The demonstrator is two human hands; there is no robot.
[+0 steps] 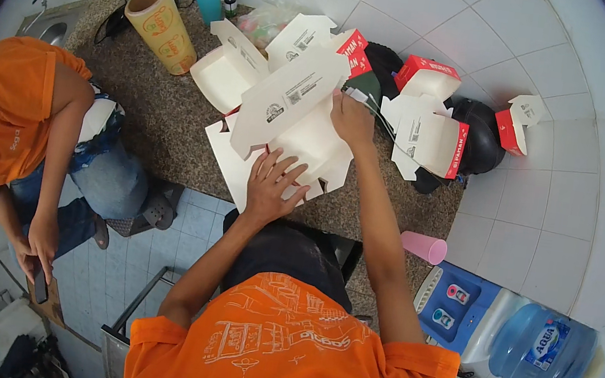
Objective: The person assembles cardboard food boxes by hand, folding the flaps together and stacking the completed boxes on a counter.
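A partly folded white cardboard food box (312, 144) lies in front of me on the counter, its long lid flap (283, 106) raised and slanting across it. My left hand (272, 186) rests on the box's near edge, fingers stretched out and spread. At the far right corner, my right hand (353, 121) has its fingers bent around the box's side wall; the fingertips are partly hidden. Under the box lies flat white cardboard (226, 160). Just behind my right hand runs a white cable plug (355, 95). An opened white box (226, 76) stands beyond, to the left.
More red-and-white boxes (432, 133) stand at right, beside black helmets (481, 140). A yellow container (162, 27) and blue cup (207, 0) stand at back left. A pink cup (425, 247) is near the water dispenser (448, 304). Another person (23, 106) sits at left holding a phone.
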